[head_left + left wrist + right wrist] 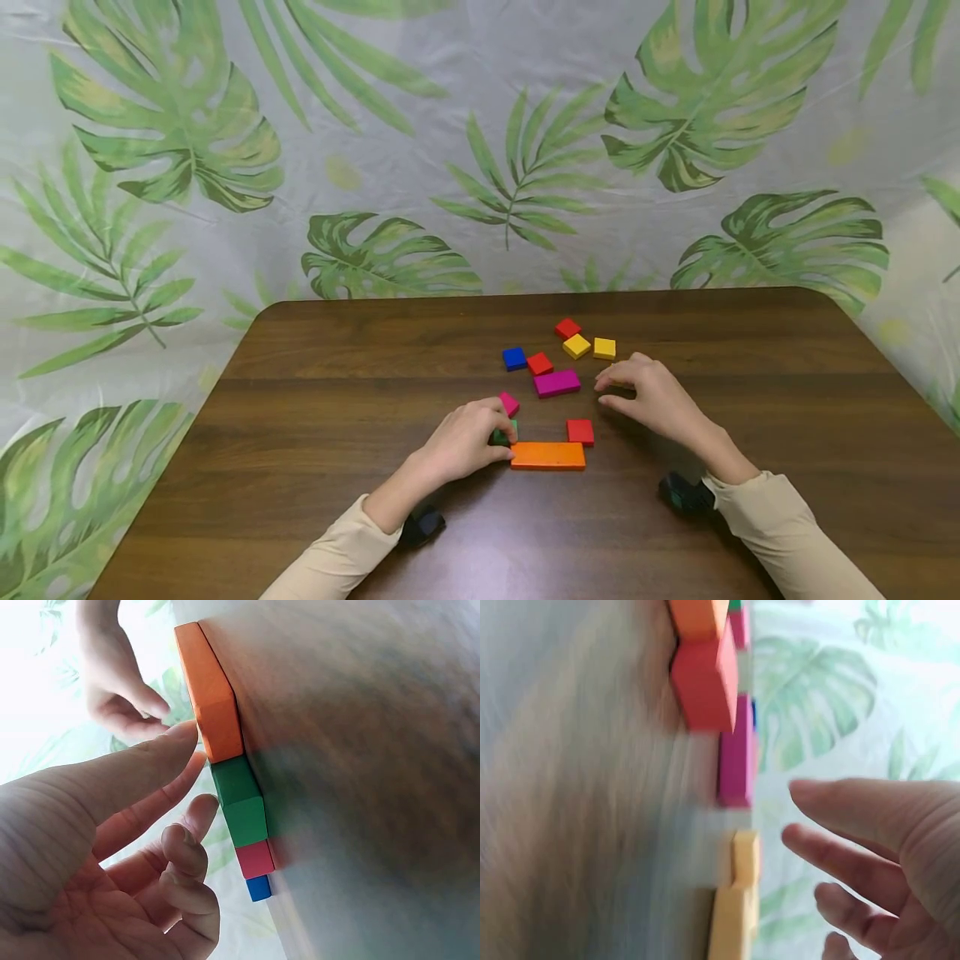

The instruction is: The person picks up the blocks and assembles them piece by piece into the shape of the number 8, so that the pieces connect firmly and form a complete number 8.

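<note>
Resting a relaxed left hand (467, 440) at the orange block (548, 456), holding nothing in the loose right hand (654, 397), possibly risking skewing the green block (246, 822) by brushing it.

at least ten blocks (547, 456), two hands (467, 440)

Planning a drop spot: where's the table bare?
Bare: table left of the left hand, right of the right hand, and this side of the orange block. Crowded: from the orange block back to the farthest red block, small gaps only.
</note>
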Action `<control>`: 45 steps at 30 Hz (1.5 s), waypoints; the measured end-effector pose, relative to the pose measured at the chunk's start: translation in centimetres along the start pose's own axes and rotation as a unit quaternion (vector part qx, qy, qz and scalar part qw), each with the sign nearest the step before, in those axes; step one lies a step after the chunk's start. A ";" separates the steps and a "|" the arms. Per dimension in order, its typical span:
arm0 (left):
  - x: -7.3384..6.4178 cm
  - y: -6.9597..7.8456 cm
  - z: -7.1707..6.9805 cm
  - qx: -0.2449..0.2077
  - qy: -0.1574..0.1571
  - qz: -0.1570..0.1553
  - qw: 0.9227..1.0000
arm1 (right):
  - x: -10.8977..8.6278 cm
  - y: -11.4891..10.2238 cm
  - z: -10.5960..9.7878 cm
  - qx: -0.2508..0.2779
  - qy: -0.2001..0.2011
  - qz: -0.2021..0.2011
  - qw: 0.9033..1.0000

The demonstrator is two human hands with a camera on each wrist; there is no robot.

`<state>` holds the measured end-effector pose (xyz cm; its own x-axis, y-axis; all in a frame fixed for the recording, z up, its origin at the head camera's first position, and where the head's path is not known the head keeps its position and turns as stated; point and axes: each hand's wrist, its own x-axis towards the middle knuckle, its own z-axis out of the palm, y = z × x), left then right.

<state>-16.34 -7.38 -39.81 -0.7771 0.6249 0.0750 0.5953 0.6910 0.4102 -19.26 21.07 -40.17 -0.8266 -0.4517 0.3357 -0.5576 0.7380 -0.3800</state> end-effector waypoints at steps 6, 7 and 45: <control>0.1 0.0 0.0 0.000 -0.003 -0.004 1.000 | 1.4 2.3 -0.2 -0.009 0.012 0.076 0.997; 0.1 0.0 0.0 0.000 -0.004 -0.005 1.000 | 1.6 2.6 -0.3 -0.009 0.016 0.081 0.997; -0.1 0.1 0.1 0.016 -0.002 -0.006 1.000 | 2.6 3.2 0.7 0.004 -0.022 0.189 0.982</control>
<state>-16.18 -7.39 -39.84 -0.7833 0.6180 0.0669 0.5925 0.7096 0.3813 -23.31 21.90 -41.16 -0.9769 -0.1680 0.1319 -0.2112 0.8529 -0.4774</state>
